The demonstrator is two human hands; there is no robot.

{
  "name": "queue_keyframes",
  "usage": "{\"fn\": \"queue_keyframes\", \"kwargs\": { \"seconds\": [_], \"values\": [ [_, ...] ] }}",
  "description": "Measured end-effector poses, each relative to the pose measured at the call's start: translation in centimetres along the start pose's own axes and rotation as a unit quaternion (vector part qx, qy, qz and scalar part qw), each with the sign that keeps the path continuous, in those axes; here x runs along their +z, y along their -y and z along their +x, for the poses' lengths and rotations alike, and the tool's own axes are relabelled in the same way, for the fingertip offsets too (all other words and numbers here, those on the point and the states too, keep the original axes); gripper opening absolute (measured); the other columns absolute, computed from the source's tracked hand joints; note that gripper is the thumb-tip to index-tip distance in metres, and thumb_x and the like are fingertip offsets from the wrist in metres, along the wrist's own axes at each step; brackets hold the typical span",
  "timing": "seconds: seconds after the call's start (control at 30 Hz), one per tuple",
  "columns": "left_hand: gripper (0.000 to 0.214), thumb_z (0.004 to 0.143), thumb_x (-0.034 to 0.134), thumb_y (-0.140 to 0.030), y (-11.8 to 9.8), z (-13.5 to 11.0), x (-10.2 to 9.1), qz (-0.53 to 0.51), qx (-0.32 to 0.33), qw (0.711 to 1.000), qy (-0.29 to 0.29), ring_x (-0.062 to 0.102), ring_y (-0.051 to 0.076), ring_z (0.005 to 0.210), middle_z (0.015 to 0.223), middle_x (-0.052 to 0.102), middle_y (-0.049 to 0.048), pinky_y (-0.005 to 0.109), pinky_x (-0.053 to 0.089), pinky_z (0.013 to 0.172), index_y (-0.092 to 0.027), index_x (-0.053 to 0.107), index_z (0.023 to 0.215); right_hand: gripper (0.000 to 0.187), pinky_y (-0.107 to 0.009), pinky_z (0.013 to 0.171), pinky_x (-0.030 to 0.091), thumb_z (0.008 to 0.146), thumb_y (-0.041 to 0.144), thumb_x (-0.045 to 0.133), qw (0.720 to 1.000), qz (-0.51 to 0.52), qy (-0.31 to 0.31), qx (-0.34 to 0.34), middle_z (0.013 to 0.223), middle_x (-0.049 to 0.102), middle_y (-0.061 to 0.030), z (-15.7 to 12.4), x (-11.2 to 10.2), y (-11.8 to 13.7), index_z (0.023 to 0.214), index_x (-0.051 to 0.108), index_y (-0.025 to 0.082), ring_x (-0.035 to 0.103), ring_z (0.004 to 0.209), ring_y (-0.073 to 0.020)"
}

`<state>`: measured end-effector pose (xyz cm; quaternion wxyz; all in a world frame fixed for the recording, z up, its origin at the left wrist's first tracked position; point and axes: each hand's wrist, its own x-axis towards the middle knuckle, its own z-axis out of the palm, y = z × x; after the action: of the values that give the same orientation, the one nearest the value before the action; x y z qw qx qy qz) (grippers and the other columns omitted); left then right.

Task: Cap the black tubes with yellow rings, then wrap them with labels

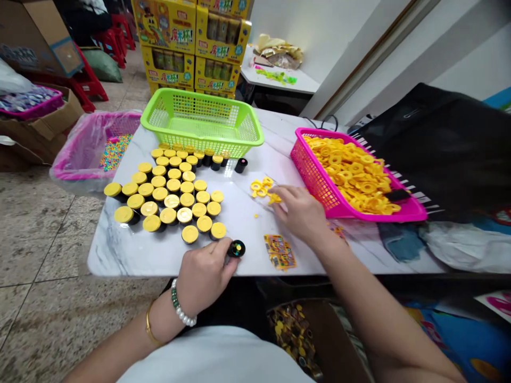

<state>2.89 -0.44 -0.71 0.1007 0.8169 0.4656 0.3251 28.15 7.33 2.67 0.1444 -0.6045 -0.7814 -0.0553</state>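
Note:
My left hand (207,274) is closed around a small black cup (236,248), its open mouth facing up with a few coloured bits inside. Over the tabletop, my right hand (299,210) has its thumb and fingertips on a yellow plastic ring piece (274,198). A few more yellow ring pieces (259,187) lie just beyond those fingertips. To the left stand many black cups topped with yellow lids (173,185). Another black cup (241,165), without a lid, stands apart near the green basket. Between my hands, close to the front edge, lie printed orange cards or stickers (280,252).
A pink basket (315,173) full of yellow ring pieces stands at right, a green basket (202,139) at the back. A plastic-lined pink tub (75,151) with coloured beads sits left of the table (107,255). Yellow boxes (171,34) are stacked behind. A black bag (435,143) lies far right.

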Motion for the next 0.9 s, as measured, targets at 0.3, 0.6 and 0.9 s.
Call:
{"fn": "queue_keyframes", "kwargs": {
  "seconds": [0.3,0.6,0.9],
  "values": [
    [0.022,0.090,0.064,-0.033,0.1,-0.1,-0.2,-0.040,-0.009,0.999,0.013,0.060,0.012,0.055,0.068,0.067,-0.0012,0.024,0.040,0.050,-0.016,0.067,0.103,0.031,-0.043,0.091,0.053,0.092,0.026,0.049,0.999,-0.015,0.021,0.041,0.116,0.075,-0.0142,1.1,2.2,-3.7,0.111,0.072,0.017,0.070,0.104,-0.0291],
    [0.016,0.090,0.062,-0.030,0.4,-0.1,-0.2,-0.056,-0.035,0.997,0.043,0.064,0.012,0.062,0.075,0.072,-0.0001,0.024,0.039,0.053,-0.018,0.067,0.098,0.024,-0.030,0.066,0.055,0.078,0.043,0.077,0.818,0.532,0.153,0.156,0.074,0.067,-0.0020,-3.7,-2.3,7.2,0.077,0.067,0.022,0.065,0.069,-0.0166],
    [0.014,0.091,0.063,-0.032,0.4,-0.1,-0.2,-0.048,-0.037,0.996,0.066,0.065,0.015,0.061,0.073,0.072,-0.0003,0.025,0.036,0.051,-0.018,0.066,0.093,0.036,-0.018,0.037,0.028,0.064,0.043,0.089,0.688,0.638,0.165,0.304,0.053,0.053,0.0073,-4.3,0.8,9.4,0.073,0.062,0.021,0.037,0.040,-0.0052]
  ]
}}
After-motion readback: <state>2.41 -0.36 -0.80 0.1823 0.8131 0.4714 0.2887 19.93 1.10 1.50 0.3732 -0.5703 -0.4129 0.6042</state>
